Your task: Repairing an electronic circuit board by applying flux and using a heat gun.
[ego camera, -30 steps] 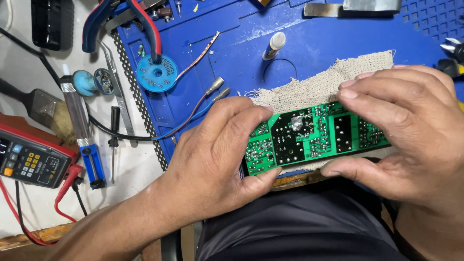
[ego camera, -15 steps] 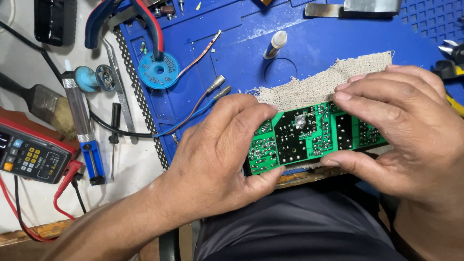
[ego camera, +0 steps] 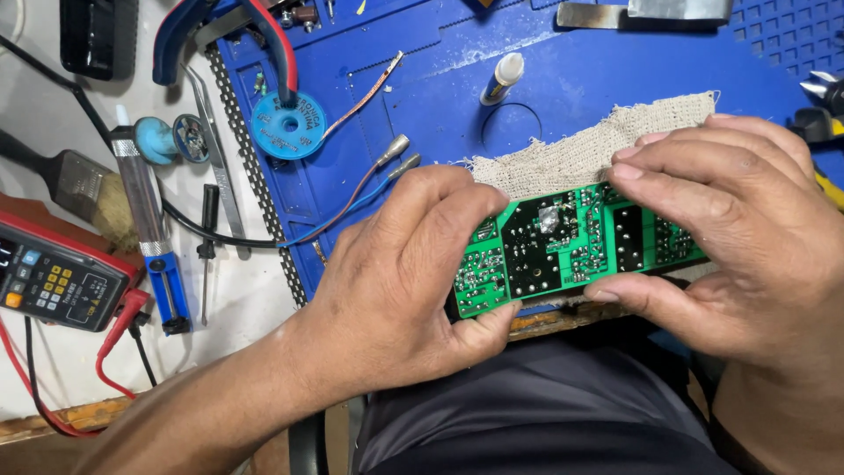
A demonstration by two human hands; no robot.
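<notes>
Hands (ego camera: 413, 264) (ego camera: 738, 237) grip green circuit board (ego camera: 563, 242), apparently above cloth (ego camera: 589, 154).

Beyond my fingers a blue work mat (ego camera: 563, 79) covers the bench, its far right corner moulded into a grid of small compartments. Left of my fingers the bench top (ego camera: 53, 369) is pale white, edged with worn wood nearest me. Light falls evenly.
</notes>
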